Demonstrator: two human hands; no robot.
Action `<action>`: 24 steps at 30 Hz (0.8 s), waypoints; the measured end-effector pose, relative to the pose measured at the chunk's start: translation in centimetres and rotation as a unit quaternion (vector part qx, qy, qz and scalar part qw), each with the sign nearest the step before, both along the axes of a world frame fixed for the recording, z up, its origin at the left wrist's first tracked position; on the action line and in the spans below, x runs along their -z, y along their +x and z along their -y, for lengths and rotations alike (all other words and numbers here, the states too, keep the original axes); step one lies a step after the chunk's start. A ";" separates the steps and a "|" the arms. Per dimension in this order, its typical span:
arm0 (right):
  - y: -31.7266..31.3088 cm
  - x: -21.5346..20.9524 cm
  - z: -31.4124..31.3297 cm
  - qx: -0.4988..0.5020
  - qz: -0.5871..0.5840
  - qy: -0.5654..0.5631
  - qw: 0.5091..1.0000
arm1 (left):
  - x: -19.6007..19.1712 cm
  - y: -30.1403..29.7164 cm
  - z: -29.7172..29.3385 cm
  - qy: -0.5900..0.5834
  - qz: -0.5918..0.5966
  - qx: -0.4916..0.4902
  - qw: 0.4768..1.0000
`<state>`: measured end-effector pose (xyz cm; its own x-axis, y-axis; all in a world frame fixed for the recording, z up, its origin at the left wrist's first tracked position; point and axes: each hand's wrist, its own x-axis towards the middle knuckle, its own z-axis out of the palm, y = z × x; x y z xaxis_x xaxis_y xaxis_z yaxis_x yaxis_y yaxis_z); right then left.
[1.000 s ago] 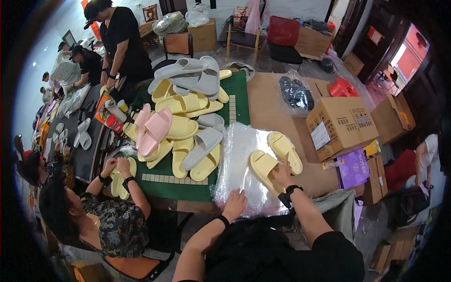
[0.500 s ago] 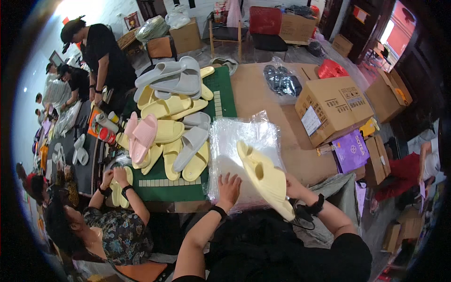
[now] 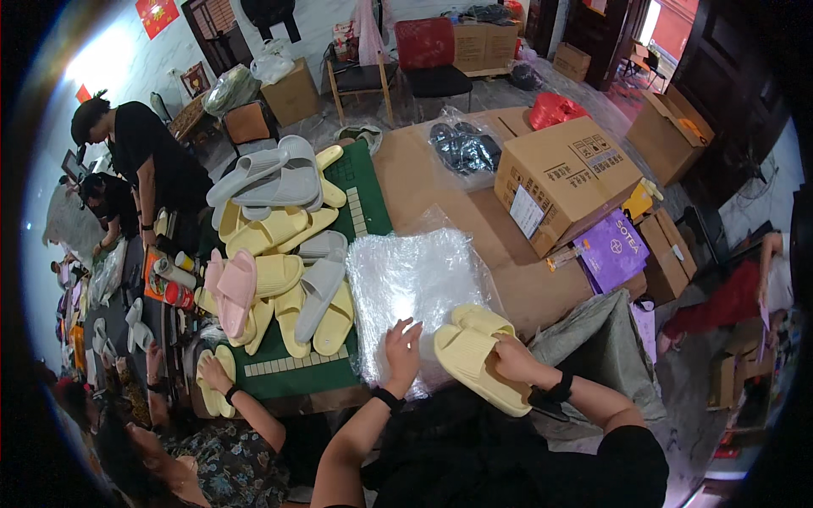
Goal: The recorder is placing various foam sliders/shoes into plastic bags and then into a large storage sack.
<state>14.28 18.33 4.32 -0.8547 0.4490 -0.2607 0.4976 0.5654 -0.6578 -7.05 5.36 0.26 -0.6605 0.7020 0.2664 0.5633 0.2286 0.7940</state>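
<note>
A pair of pale yellow slippers (image 3: 466, 351) is gripped by my right hand (image 3: 514, 359), whose fingers reach into the opening of one slipper. The pair is tilted over the near right part of a stack of clear plastic bags (image 3: 406, 267). My left hand (image 3: 401, 351) hovers over or rests on the stack's near side, its fingers apart and nothing in them. Whether its fingertips touch the plastic I cannot tell. Left of the bags lies a pile of yellow slippers (image 3: 269, 227), grey slippers (image 3: 284, 179) and pink slippers (image 3: 235, 292) on a green mat (image 3: 296, 383).
A cardboard box (image 3: 567, 182), a purple bag (image 3: 614, 245) and bagged black slippers (image 3: 464, 148) occupy the table's right side. A grey sack (image 3: 584, 351) stands open by my right arm. At my left, a seated person's hand (image 3: 222, 370) touches another yellow pair.
My right hand has turned the slippers and now grips inside one opening instead of behind them. My left hand's fingers have curled slightly. The whole view has shifted.
</note>
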 end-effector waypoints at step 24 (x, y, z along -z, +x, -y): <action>-11.7 6.0 -3.4 -0.127 -0.162 0.280 0.938 | -5.3 4.7 -0.4 0.018 0.176 0.132 0.975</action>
<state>2.62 21.70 -1.66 -0.9459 0.2097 0.2475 0.1261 0.9407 -0.3151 -2.39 5.76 5.61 -0.5137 0.8539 0.0835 0.2897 0.0811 0.9537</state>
